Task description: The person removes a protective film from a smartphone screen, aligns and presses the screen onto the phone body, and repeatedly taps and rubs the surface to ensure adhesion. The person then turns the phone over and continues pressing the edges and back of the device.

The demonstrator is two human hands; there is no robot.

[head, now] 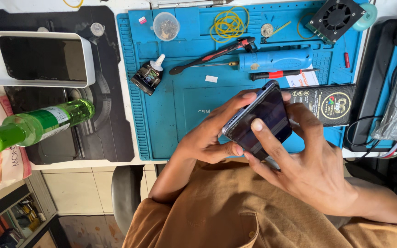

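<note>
Above the blue mat (171,115), both hands' fingers (257,125) clasp a phone (265,120).

I have a single view, from the camera worn on the head, and it looks almost straight down past the chest in a tan shirt (235,216) onto the bench. It sits close enough that the left hand (207,138) and right hand (309,170) around the dark smartphone (265,121) fill the lower middle. The blue silicone work mat (171,105) runs to the top edge, while floor tiles (74,186) show at lower left under the bench edge.
</note>
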